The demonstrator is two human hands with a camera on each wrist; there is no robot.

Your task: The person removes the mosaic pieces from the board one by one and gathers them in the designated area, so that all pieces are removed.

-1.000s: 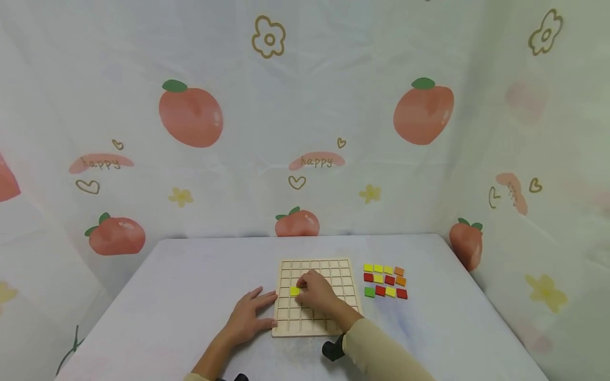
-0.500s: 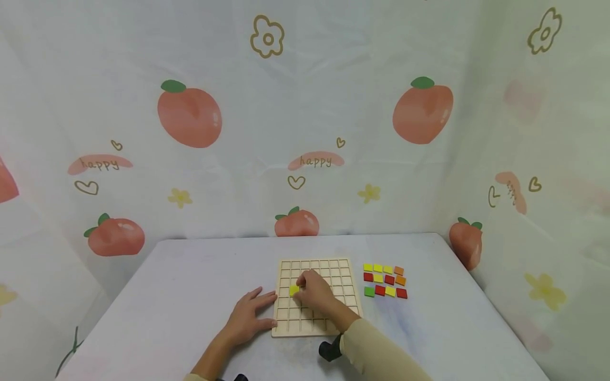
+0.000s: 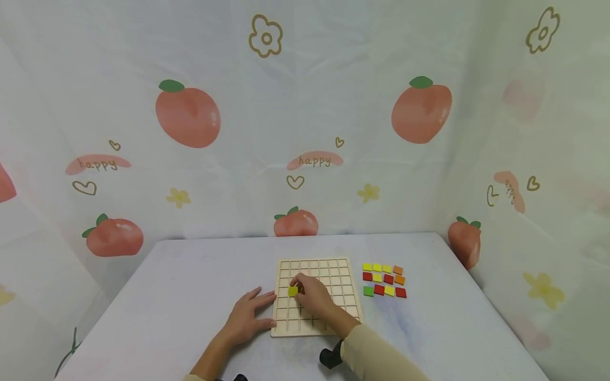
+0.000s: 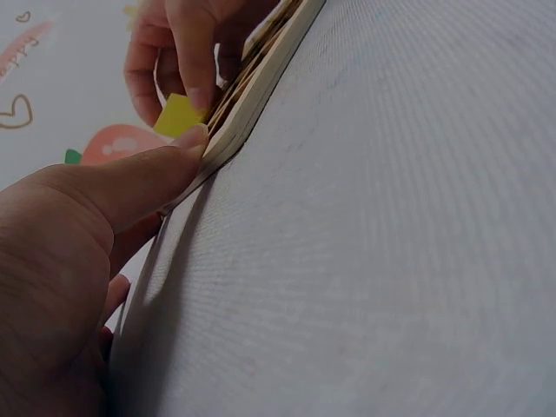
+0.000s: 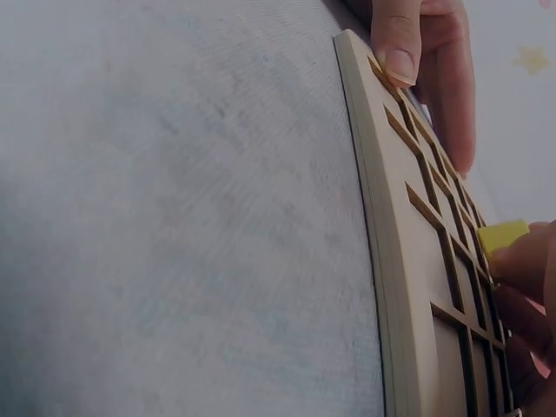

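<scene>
A square yellow tile (image 3: 293, 291) stands tilted at the left part of a pale wooden grid board (image 3: 333, 328). My right hand (image 3: 314, 297) pinches it between thumb and fingers, close over the board's cells. In the left wrist view the yellow tile (image 4: 180, 115) shows one broad face, with the right fingers at its edge. Spread along the board's left edge, my left hand (image 3: 245, 316) has its fingers fairly straight and its thumb (image 5: 400, 61) on the rim. Part of the grid is hidden under the right hand and forearm.
Right of the board, loose tiles lie in rough rows on the white table (image 3: 205, 275): several yellow and red ones, two orange (image 3: 400, 280) and a green tile (image 3: 369, 291). A printed curtain (image 3: 238, 185) hangs behind the table.
The yellow tile has gone from lying nearly flat to tilted up, and its visible face looks darker. My right fingertips have shifted slightly left and down. The left hand keeps its place.
</scene>
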